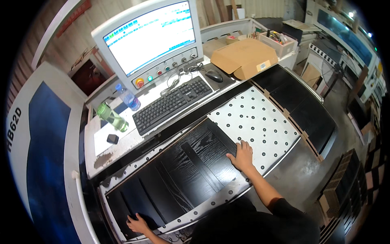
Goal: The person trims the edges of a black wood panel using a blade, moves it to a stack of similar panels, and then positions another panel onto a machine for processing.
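1. Right hand (pixel 243 158) is laid, fingers spread, at the black panel's (pixel 174 178) two-o'clock end; the left hand (pixel 139 224), likewise spread, is rested at seven.
2. The panel is carried by the white dotted bed (pixel 248 135), six o'clock from the keyboard (pixel 174 106).
3. Skewing might be caused by uneven pressure; scuffing, by dragging.

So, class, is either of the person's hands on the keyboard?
No, the left hand and the right hand both rest on the black panel, away from the keyboard.
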A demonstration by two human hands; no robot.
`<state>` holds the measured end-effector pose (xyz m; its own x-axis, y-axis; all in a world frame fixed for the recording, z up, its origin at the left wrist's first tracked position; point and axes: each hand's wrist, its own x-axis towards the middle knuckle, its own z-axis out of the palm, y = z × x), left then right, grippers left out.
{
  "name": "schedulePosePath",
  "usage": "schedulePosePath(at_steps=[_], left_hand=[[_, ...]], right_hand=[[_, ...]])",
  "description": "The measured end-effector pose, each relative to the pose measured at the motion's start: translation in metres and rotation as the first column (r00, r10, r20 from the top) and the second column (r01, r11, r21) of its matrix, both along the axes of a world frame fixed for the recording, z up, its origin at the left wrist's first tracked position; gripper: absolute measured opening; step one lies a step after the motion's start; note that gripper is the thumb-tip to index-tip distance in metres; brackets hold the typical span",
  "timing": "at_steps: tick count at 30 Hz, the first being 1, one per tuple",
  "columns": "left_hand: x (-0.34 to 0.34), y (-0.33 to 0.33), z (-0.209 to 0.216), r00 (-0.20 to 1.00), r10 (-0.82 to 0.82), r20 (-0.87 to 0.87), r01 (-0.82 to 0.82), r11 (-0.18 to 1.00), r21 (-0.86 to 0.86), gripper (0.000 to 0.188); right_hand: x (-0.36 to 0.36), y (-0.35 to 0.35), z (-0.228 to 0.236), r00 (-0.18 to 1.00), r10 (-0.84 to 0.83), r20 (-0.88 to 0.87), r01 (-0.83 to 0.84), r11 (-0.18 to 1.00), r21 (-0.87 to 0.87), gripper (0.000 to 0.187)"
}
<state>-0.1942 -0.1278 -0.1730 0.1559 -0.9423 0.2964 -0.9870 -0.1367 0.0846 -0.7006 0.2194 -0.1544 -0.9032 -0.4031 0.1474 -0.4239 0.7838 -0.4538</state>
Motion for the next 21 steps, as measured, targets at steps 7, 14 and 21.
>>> schedulePosePath(at_steps=[7,14,21], left_hand=[[0.019,-0.021,0.008,0.998,0.04,0.041,-0.041,0.999,0.029,0.055],[0.03,-0.014,0.029,0.981,-0.195,0.006,0.195,0.978,-0.08,0.069],[-0.022,0.032,0.051,0.953,-0.297,-0.057,0.294,0.954,-0.06,0.064]], right_hand=[[0.01,0.012,-0.007,1.0,0.027,0.0,-0.027,0.996,-0.082,0.063],[0.057,0.076,-0.007,0.993,-0.11,-0.039,0.107,0.992,-0.062,0.064],[0.078,0.145,0.038,0.93,-0.336,0.151,0.335,0.942,0.033,0.065]])
